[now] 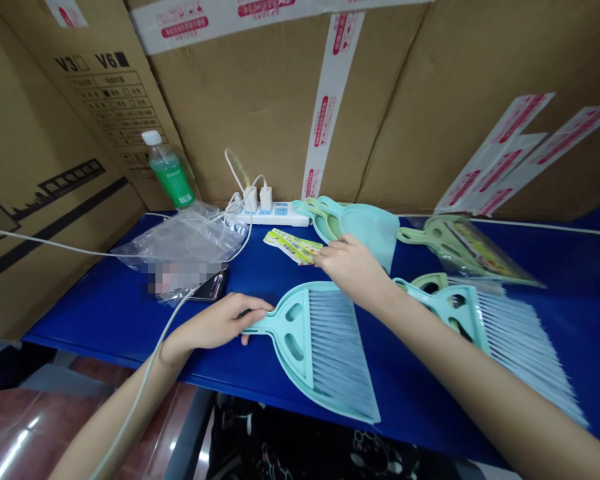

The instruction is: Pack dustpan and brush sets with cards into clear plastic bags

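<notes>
The left hand (pixel 225 321) has its grip closed on the handle (pixel 261 324) of the dustpan (pixel 316 399), which is at the front part of the blue surface (pixel 255 273), with the brush (pixel 337 350) set inside it. The right hand (pixel 347 267) is at the right end of the yellow-green slips (pixel 293 247), but I cannot tell if its grip holds them; behind these lies the power strip (pixel 275 217).

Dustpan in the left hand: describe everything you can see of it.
The dustpan is mint-green and looks plastic, rounded by the handle and flaring to a straight lip. A matching brush, its head cut with two oblong openings, is nested inside, pale grey-blue bristles pointing towards that lip. The left hand grips the handle; the dustpan faces up near the blue table's front edge.
</notes>
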{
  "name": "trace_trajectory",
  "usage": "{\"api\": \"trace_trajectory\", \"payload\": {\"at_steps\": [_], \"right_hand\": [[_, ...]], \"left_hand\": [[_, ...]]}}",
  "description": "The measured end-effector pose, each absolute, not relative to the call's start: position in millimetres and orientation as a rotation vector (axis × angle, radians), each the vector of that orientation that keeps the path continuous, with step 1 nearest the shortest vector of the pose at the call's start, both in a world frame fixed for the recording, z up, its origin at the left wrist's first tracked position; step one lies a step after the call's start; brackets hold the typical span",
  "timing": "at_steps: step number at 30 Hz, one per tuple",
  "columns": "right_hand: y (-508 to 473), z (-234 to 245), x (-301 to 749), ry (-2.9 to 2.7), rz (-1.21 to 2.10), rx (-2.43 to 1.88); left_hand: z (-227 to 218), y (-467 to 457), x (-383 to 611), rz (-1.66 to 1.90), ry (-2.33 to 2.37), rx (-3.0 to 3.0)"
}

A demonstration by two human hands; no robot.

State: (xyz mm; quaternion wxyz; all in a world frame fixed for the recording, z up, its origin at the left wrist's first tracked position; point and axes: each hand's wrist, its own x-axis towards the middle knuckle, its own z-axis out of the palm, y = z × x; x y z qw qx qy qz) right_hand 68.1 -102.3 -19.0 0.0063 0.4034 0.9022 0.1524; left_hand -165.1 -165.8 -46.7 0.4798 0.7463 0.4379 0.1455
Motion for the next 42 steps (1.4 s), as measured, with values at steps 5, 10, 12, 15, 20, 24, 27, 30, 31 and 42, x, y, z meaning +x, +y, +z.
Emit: {"api": "trace_trajectory", "payload": {"at_steps": [5, 10, 12, 15, 20, 24, 27, 30, 31, 42], "right_hand": [[-133.9, -24.6, 92.7, 3.169, 0.631, 1.111], [-150.7, -26.3, 119.4, 3.284, 0.386, 1.118], [-154.2, -25.4, 127.0, 3.3, 0.233, 1.122], [-159.6, -25.7, 132.9, 3.265, 0.014, 1.143], [-168.6, -28.9, 132.0, 3.224, -0.254, 1.119], [-176.6, -25.4, 127.1, 3.212, -0.477, 1.04], [-182.4, -20.1, 124.7, 3.163, -0.616, 0.932], [-183.2, -19.3, 126.0, 3.158, -0.67, 0.874], [-181.9, -21.2, 127.3, 3.181, -0.64, 0.893], [-172.6, -58.3, 129.2, 2.909, -0.468, 1.175]], "left_hand": [[-44.3, -164.9, -163.9, 0.343, 1.081, 1.819], [-42.6, -163.0, -164.1, 0.302, 1.085, 1.801], [-43.2, -162.7, -164.5, 0.305, 1.107, 1.792], [-43.9, -162.7, -165.0, 0.307, 1.128, 1.779], [-42.2, -162.3, -164.0, 0.295, 1.135, 1.763], [-40.9, -161.8, -162.4, 0.303, 1.115, 1.767], [-40.6, -161.7, -162.0, 0.313, 1.104, 1.768], [-40.5, -161.8, -161.9, 0.314, 1.107, 1.77], [-40.4, -161.7, -161.9, 0.311, 1.108, 1.77], [-40.7, -160.9, -161.6, 0.305, 1.098, 1.78]]}}
